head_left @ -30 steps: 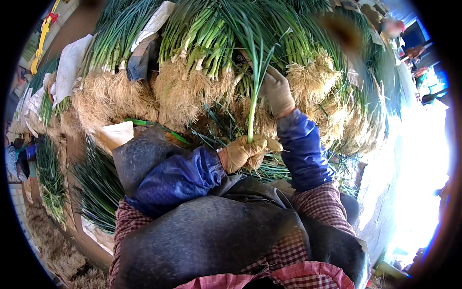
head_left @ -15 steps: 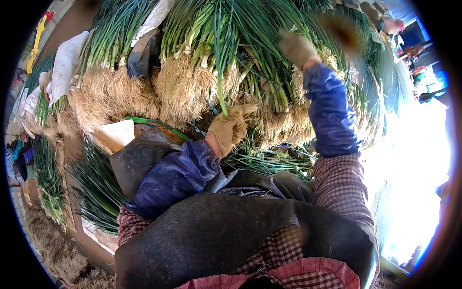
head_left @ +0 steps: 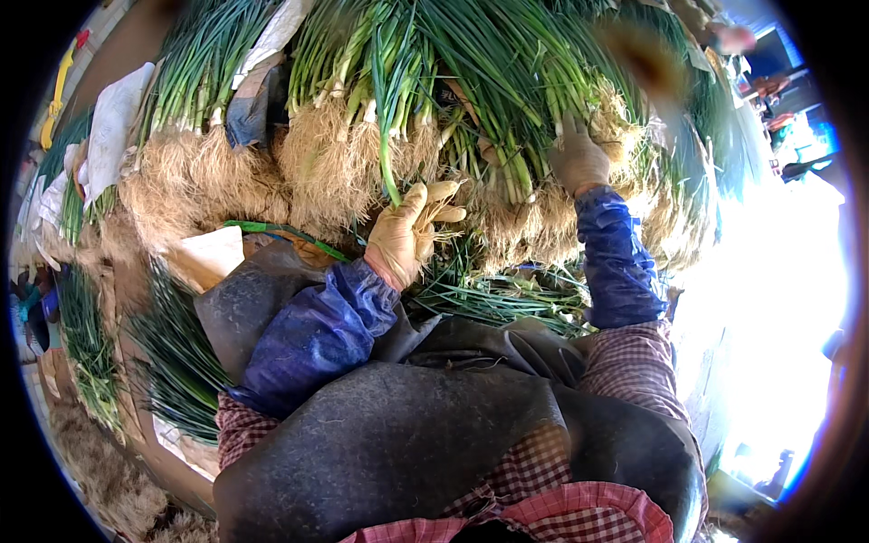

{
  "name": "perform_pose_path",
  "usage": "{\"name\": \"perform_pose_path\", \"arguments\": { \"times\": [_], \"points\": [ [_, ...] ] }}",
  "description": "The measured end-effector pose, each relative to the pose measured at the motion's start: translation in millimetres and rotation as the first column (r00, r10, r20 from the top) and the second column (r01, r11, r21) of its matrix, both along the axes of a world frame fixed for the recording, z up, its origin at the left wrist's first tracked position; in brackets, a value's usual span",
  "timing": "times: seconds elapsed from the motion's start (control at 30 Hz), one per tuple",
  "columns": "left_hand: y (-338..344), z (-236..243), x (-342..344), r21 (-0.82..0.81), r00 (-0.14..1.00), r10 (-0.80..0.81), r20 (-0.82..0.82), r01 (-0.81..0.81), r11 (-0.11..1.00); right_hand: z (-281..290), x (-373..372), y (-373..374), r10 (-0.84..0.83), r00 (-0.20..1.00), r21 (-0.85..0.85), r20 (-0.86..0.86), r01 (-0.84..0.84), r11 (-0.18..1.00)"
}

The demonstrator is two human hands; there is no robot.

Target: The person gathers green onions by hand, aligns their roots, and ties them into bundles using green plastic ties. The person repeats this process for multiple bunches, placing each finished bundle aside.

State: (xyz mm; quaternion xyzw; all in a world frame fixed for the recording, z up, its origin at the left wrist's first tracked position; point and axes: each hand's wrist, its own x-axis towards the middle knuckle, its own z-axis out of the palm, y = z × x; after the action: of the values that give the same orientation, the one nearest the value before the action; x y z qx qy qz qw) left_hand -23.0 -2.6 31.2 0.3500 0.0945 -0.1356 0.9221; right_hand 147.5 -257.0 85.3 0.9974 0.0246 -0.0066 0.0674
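Observation:
My left hand [head_left: 398,240], in a tan glove, grips one long green onion stalk [head_left: 387,158] at its lower, rooted end, some fingers sticking out to the right. Its leaves rise over the heaped green onions. Up and to the right, my right hand [head_left: 579,158], in a greyish glove, reaches into upright stalks [head_left: 520,163], fingers stretched upward and apart, tips partly hidden. Bundles with pale, hairy roots [head_left: 326,167] lie beyond both hands. Loose green leaves [head_left: 493,294] lie below, between my forearms and dark apron.
More bundles [head_left: 176,353] lie at lower left, beside dry root debris [head_left: 90,452]. Pale cloths [head_left: 118,118] and a yellow object [head_left: 57,95] are at upper left. People [head_left: 36,312] show at the far left edge. Bright glare fills the right side.
My left hand has moved left and up with the stalk, which now stands further left. My right hand left that stalk, rose to the right, then came down among the bundled stalks.

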Motion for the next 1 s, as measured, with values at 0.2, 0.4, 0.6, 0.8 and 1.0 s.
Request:
{"name": "perform_pose_path", "arguments": {
  "times": [0.2,0.4,0.6,0.8,1.0],
  "points": [
    [-8.2,-6.3,5.6,0.031,0.999,-0.025,0.022,0.024,0.999,3.6,-0.6,-14.5,0.052,0.999,-0.206,-0.012,-0.053,0.977],
    [-14.5,-17.1,15.4,0.03,0.996,0.009,0.087,-0.012,0.999,25.7,-20.4,23.2,0.069,0.994,-0.209,-0.079,-0.084,0.974],
    [-18.4,-25.3,20.3,-0.02,0.989,-0.146,-0.011,0.146,0.989,9.7,-128.5,44.7,0.583,0.772,0.45,0.254,-0.627,0.635],
    [-37.4,-19.2,10.7,-0.18,0.982,-0.185,0.026,0.187,0.966,-13.7,-94.5,52.1,0.145,0.978,0.971,-0.151,0.174,-0.163],
    [-50.5,-11.6,-3.3,0.026,0.945,-0.296,0.135,0.296,0.955,7.0,-81.6,35.1,0.159,0.972,0.895,-0.171,0.221,-0.388]
  ]
}}
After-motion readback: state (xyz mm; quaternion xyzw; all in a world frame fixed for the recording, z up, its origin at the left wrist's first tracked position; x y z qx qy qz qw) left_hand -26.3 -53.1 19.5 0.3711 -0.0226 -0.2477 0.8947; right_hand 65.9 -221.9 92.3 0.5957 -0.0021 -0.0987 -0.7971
